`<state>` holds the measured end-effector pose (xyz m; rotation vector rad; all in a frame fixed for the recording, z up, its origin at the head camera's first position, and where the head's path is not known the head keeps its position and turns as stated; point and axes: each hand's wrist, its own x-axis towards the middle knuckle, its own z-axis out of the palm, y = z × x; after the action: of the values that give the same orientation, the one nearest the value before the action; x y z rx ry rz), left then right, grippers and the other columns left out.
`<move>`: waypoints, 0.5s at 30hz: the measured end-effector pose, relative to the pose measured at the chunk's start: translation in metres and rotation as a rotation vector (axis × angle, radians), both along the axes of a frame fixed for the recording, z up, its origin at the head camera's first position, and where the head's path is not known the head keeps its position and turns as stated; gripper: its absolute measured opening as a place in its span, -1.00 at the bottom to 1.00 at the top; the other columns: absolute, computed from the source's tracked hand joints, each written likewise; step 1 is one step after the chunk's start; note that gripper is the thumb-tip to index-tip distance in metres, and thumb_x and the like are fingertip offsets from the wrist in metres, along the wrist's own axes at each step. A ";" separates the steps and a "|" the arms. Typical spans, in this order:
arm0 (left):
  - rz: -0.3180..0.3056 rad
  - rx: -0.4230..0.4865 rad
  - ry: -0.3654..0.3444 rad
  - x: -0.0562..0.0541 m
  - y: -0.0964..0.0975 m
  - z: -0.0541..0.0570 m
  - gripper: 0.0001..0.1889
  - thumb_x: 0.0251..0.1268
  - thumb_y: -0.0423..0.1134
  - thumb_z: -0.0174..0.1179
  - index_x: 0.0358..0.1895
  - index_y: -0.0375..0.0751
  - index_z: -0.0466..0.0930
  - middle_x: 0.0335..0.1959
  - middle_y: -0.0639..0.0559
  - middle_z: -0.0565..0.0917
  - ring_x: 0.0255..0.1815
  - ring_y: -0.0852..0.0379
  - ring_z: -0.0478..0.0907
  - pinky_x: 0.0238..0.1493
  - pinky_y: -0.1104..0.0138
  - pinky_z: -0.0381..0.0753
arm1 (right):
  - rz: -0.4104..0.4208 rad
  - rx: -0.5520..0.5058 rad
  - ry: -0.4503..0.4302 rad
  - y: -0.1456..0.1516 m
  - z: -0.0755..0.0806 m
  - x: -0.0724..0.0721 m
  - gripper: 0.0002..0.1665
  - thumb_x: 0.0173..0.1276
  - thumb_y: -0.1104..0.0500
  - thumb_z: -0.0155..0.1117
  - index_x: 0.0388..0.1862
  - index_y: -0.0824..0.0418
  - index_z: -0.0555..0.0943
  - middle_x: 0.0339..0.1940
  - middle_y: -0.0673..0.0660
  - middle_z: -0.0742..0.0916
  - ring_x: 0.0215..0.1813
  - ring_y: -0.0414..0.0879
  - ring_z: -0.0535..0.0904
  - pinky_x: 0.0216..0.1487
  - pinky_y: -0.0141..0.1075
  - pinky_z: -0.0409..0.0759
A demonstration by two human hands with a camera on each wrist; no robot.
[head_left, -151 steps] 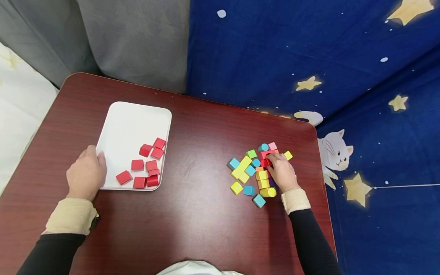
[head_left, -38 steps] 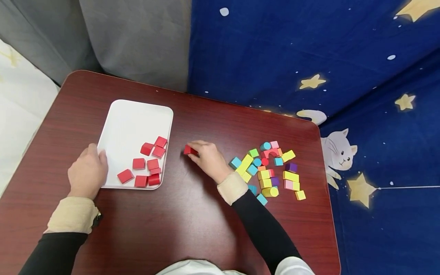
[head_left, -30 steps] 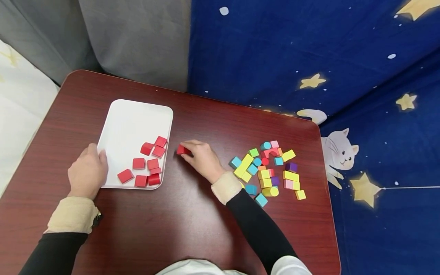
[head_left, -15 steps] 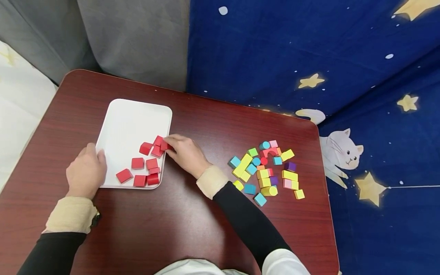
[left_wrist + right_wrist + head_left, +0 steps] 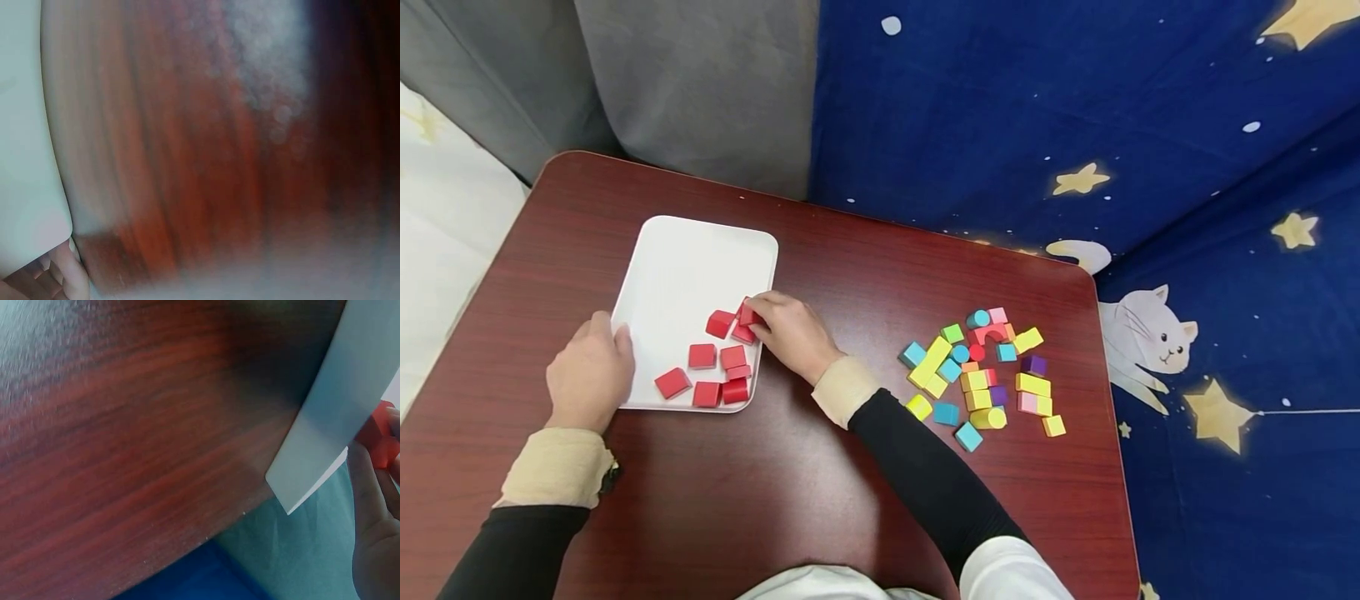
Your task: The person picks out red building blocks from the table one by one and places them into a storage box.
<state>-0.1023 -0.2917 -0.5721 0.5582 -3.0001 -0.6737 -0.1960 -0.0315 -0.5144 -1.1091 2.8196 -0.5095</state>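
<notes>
A white tray (image 5: 696,258) lies on the left half of the table, with several red blocks (image 5: 702,356) gathered in its near right part. My left hand (image 5: 590,372) grips the tray's left edge; the left wrist view catches its fingers (image 5: 70,270) curled at the tray's corner. Reaching over the right rim, my right hand (image 5: 793,333) pinches a red block (image 5: 749,314) between thumb and fingers. That block overlaps other red blocks in the head view. In the right wrist view the pinched red block (image 5: 377,434) shows just past the tray wall (image 5: 337,406).
On the right of the table (image 5: 850,258) lies a loose group of coloured blocks: yellow (image 5: 930,361), blue (image 5: 968,437), green (image 5: 952,333), purple (image 5: 1034,365), pink and a red arch (image 5: 987,332). Grey and blue curtains hang behind the table's far edge.
My right hand has gone from the block group leftward across the table, carrying a red block to above the tray's right side. My left hand has stayed on the tray.
</notes>
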 end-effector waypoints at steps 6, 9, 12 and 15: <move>-0.001 -0.006 0.019 0.000 0.000 -0.001 -0.60 0.56 -0.17 -0.12 0.04 -0.57 0.36 -0.18 -0.55 0.52 -0.26 -0.65 0.51 -0.45 -0.32 0.39 | -0.030 -0.033 0.009 -0.001 -0.003 -0.003 -0.66 0.42 0.13 0.36 0.15 0.07 0.69 0.09 -0.02 0.77 0.13 -0.25 0.71 0.19 -0.50 0.57; 0.001 -0.005 0.013 0.000 -0.001 -0.001 -0.60 0.56 -0.17 -0.12 0.06 -0.57 0.36 -0.16 -0.56 0.52 -0.24 -0.65 0.51 -0.44 -0.32 0.39 | -0.041 -0.046 0.008 -0.002 -0.005 -0.006 -0.67 0.42 0.13 0.36 0.14 0.08 0.69 0.08 -0.01 0.77 0.12 -0.25 0.71 0.19 -0.50 0.57; 0.001 0.001 0.002 0.000 -0.001 -0.001 -0.59 0.57 -0.17 -0.12 0.08 -0.58 0.36 -0.15 -0.56 0.52 -0.23 -0.66 0.51 -0.41 -0.33 0.39 | -0.051 -0.054 0.003 -0.003 -0.007 -0.009 -0.66 0.42 0.13 0.36 0.15 0.08 0.69 0.08 -0.01 0.77 0.12 -0.24 0.71 0.20 -0.47 0.57; 0.001 0.004 -0.004 0.000 -0.001 -0.001 -0.58 0.57 -0.16 -0.13 0.09 -0.58 0.35 -0.14 -0.56 0.51 -0.22 -0.66 0.51 -0.41 -0.33 0.39 | -0.060 -0.039 0.001 -0.006 -0.009 -0.011 -0.68 0.43 0.12 0.35 0.14 0.06 0.69 0.07 -0.02 0.77 0.11 -0.25 0.71 0.19 -0.47 0.58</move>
<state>-0.1028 -0.2923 -0.5734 0.5617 -3.0029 -0.6790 -0.2070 -0.0371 -0.5234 -1.0342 2.8633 -0.5710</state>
